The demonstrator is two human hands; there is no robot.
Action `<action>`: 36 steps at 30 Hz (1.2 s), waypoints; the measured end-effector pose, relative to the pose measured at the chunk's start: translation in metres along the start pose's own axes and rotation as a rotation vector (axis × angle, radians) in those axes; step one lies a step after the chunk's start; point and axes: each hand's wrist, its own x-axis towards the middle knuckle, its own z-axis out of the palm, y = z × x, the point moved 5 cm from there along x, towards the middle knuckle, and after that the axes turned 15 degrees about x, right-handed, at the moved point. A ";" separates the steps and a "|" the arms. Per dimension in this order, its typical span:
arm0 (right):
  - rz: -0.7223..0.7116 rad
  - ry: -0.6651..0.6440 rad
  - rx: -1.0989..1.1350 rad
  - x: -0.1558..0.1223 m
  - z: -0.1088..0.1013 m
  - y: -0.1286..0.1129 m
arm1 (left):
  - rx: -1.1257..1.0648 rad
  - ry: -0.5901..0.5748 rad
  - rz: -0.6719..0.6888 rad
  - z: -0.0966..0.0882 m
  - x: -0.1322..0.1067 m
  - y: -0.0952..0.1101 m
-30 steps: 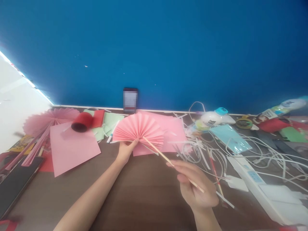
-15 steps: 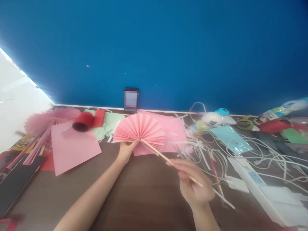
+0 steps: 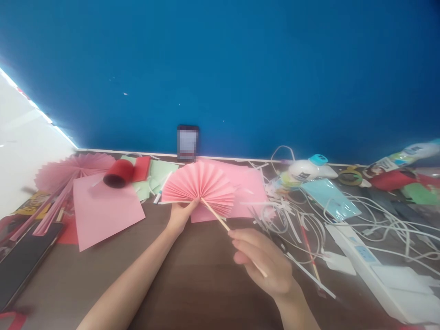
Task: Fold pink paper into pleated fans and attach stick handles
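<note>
A pleated pink paper fan is spread in a half circle above the table, its fold lines meeting at the bottom middle. My left hand pinches it at that meeting point, thumb in front and the other fingers behind, hidden by the paper. My right hand is closed around a thin wooden stick. The stick slants up to the left, and its upper end lies against the fan's base beside my left thumb. Its lower end pokes out past my right fingers.
Pink paper sheets lie at left and behind the fan. A red roll, another pink fan and a phone are left. Right are a glue bottle, white cables and a power strip. A phone leans on the blue wall.
My right hand has shifted left and slightly down, and the stick has swung steeper, its lower end moving left. The fan and my left hand have stayed in place.
</note>
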 end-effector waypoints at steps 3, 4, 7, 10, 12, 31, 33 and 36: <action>-0.069 -0.066 -0.019 0.009 0.004 -0.008 | -0.003 -0.018 0.035 0.001 0.000 0.002; -0.068 -0.084 -0.020 0.011 0.004 -0.009 | 0.000 -0.024 0.047 0.001 0.000 0.003; 0.001 -0.110 -0.008 0.014 0.004 -0.007 | 0.010 -0.020 0.060 0.000 0.000 0.004; 0.089 -0.089 0.012 0.012 0.002 -0.002 | 0.015 -0.009 0.041 -0.001 0.001 0.003; 0.113 -0.075 0.014 0.009 0.003 0.001 | 0.019 -0.007 0.027 -0.001 0.001 0.001; 1.055 0.693 1.138 -0.078 0.045 0.128 | -0.017 0.070 0.203 -0.003 -0.011 0.013; 1.141 0.791 1.292 -0.087 0.052 0.137 | -0.052 0.028 0.204 -0.001 -0.013 0.014; 1.191 0.887 1.365 -0.093 0.056 0.141 | 0.064 0.014 0.261 -0.001 -0.017 0.015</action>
